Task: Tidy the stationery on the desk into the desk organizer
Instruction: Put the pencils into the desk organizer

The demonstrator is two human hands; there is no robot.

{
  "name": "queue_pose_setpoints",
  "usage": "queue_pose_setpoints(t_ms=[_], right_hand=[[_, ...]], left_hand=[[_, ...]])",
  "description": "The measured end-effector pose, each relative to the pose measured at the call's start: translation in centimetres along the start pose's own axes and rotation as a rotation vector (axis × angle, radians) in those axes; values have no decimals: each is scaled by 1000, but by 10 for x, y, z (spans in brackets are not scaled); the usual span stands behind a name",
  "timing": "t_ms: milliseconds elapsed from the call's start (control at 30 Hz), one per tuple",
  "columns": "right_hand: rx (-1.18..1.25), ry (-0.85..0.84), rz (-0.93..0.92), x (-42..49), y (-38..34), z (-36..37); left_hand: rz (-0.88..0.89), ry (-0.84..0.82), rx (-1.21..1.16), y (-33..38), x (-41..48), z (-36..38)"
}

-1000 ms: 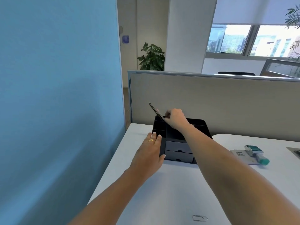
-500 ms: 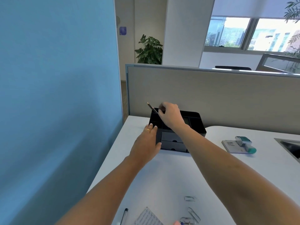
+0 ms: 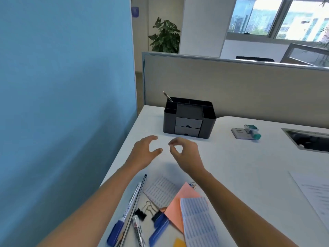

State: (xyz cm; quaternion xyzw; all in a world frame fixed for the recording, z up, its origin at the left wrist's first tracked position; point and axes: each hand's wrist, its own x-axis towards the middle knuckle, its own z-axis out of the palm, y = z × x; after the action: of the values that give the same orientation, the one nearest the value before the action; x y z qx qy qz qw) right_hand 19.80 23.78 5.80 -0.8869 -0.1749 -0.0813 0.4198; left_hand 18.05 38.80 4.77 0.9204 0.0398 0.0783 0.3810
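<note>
Stationery lies in a loose heap at the near edge of the desk point(image 3: 231, 166), well apart from the desk organizer point(image 3: 189, 118), a matte black box with rounded corners standing by the far partition. Our left hand point(image 3: 145, 152) hovers between the two, fingers spread and gently curved, holding nothing. Our right hand point(image 3: 187, 154) hovers just beside it, thumb and forefinger curled into a near ring with nothing visible between them. One pencil point(image 3: 167, 96) leans in the organizer's back-left compartment.

We judge the step in hand to be reaching for the next item. We would take the long things first. The blue-capped marker point(image 3: 116, 230), the thin dark pen point(image 3: 140, 189) and the white marker point(image 3: 138, 230) lie close alongside one another, so we should pinch one barrel near its middle and lift it clear before the others roll. They look like smooth, round plastic, likely slippery, and suit the tall rear slots.

The binder clips point(image 3: 142, 212) are small and hard with springy wire handles. They probably belong in one of the two grey drawers, and the free hand should steady the box while a drawer is pulled. The pink paper point(image 3: 179, 202) and printed label sheets point(image 3: 197, 223) look thin and limp, so we should square them together before lifting them to the wide middle tray.
</note>
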Motion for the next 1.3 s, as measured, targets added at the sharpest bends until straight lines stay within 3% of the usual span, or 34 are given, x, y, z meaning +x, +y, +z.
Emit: queue_pose_setpoints(t_ms=[267, 600, 833, 1067, 1300], right_hand=[[0, -129, -1, -94, 0, 8], [-150, -405, -321, -149, -28, 16], [-326, -574, -593, -156, -51, 34], [-451, -570, -658, -153, -43, 48], [-511, -566, -685, -153, -23, 39]], left_hand=[[-179, 5, -99, -50, -97, -13], [-215, 92, -140, -58, -172, -28], [-305, 125, -12, -52, -198, -41], [-344, -90, 218, -42, -217, -42], [-377, -93, 253, -37, -226, -34]])
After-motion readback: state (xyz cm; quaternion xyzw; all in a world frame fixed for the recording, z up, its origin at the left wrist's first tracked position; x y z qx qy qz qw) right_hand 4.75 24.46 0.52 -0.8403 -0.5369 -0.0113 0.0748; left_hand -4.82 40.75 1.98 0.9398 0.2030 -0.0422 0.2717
